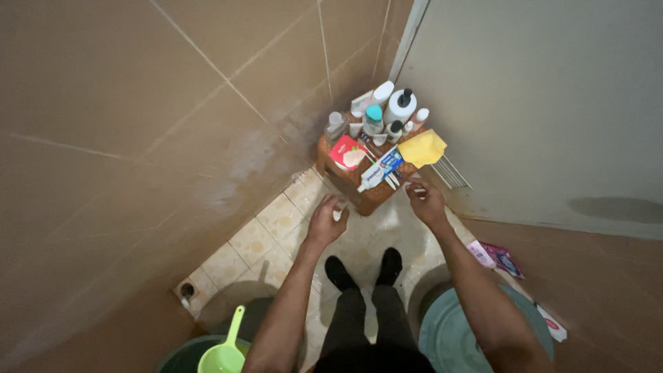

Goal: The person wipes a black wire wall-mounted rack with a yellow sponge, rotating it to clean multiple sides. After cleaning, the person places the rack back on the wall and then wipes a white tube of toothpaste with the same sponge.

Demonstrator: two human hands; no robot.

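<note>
On shelf [369, 197]: toothpaste tube [378, 170] diagonal, cap lower-left.

Glossy tile, plastic clutter.
I see a woven-looking brown stool [366, 197], shiny plastic bottles [399, 107], a matt yellow cloth [423, 148].

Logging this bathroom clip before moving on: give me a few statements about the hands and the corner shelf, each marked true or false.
1. The right hand reaches the front edge of the corner shelf. True.
2. The left hand holds the green dipper. False: the dipper sits apart, low in the frame; the left hand holds something small and white.
3. A yellow cloth lies on the shelf's right side. True.
4. The shelf holds only one bottle. False: several bottles stand at its back.
</note>
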